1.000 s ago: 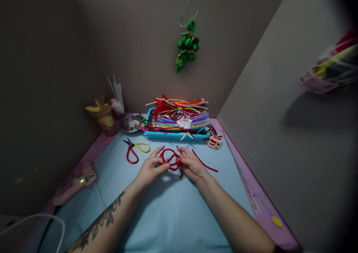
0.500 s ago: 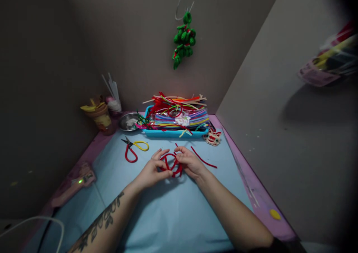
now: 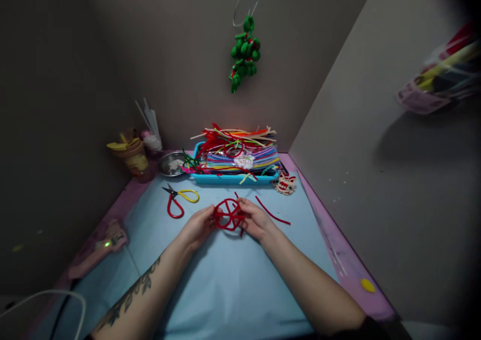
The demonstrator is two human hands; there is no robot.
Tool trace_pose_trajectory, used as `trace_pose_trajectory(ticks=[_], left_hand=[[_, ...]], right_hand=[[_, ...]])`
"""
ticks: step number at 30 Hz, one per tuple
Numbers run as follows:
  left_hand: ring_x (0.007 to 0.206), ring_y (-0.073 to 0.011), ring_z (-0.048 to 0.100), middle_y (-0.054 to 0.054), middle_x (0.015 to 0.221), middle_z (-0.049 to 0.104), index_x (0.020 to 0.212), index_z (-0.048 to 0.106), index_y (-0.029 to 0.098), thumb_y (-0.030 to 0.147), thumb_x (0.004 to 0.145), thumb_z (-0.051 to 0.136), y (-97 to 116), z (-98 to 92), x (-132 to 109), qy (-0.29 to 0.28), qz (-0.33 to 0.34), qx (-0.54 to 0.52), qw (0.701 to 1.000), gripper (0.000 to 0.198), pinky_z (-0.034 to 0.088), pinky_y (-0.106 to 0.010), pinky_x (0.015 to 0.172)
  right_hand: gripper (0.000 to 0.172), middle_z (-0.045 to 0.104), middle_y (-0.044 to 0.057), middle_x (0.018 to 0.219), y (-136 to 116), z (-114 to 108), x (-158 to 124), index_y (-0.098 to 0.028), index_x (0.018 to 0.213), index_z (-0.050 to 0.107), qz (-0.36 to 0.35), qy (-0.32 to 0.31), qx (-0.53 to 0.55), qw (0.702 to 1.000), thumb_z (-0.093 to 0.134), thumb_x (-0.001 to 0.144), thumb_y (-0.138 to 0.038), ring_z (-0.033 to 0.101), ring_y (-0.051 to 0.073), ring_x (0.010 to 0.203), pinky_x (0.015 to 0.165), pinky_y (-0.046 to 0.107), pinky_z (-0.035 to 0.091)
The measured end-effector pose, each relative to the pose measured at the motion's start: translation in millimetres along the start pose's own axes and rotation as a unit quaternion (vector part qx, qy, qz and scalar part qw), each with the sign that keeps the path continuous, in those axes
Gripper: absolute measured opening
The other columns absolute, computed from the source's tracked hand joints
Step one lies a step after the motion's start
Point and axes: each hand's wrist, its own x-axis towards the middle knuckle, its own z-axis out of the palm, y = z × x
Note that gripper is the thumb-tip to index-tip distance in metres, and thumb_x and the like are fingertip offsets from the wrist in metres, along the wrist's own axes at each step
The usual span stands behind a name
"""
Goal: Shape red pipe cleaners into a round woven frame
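Both hands meet over the middle of the light blue mat (image 3: 233, 290). Between them is a red pipe-cleaner ring (image 3: 226, 215) with crossing strands inside it, held upright. My left hand (image 3: 198, 226) pinches its left side with closed fingers. My right hand (image 3: 255, 220) grips its right side, fingers closed round the strands. A loose red pipe cleaner (image 3: 272, 212) lies on the mat just right of my right hand.
A blue tray (image 3: 233, 179) piled with coloured pipe cleaners sits at the back. Red-and-yellow scissors (image 3: 179, 200) lie left of the hands. Also there: a metal dish (image 3: 171, 163), a cup (image 3: 133, 157), a pink glue gun (image 3: 98, 247), a small red-white figure (image 3: 285, 182), a hanging green ornament (image 3: 245, 52).
The red loops have been drawn together into a tighter round ring held more upright. My left fingers, spread a second ago, have closed on its left side.
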Motion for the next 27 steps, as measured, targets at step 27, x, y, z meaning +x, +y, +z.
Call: trace_pose_trajectory(ticks=[27], left_hand=[[0.091,-0.0291,0.063,-0.008,0.088,0.071,0.078,0.073,0.021,0.032,0.067,0.068,40.9,-43.9,4.9,0.08,0.198,0.47,0.856,0.016,0.044,-0.041,0.091]], right_hand=[[0.009,0.068,0.001,0.08,10.0,-4.5,-1.5,-0.021,0.081,0.069,-0.25,0.01,-0.447,0.859,0.065,0.074,-0.023,0.061,0.017,0.077,0.075,0.033,0.048]])
